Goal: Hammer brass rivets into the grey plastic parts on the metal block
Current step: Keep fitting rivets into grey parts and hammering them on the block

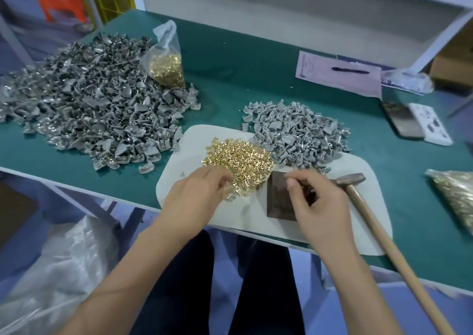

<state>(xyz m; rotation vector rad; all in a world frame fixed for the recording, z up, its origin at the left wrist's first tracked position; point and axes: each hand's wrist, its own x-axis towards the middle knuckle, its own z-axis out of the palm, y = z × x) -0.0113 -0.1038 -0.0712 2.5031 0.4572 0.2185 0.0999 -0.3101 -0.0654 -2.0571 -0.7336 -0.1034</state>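
Observation:
A loose pile of brass rivets [240,159] lies on a white pad [358,206] at the table's front edge. My left hand [197,196] reaches into the near edge of that pile, its fingertips curled and pinching rivets. The dark metal block [277,201] sits on the pad just right of the rivets. My right hand [316,202] hovers over the block's right side, fingers curled round a small grey plastic part that they mostly hide. The wooden-handled hammer [350,179] lies on the pad beside my right hand, and neither hand holds it.
A smaller heap of grey parts [297,129] sits behind the block, and a big heap [89,104] lies at the left. A bag of rivets [166,65] stands at the back, another bag [455,193] at the right. Paper with a pen [340,74] lies at the back right.

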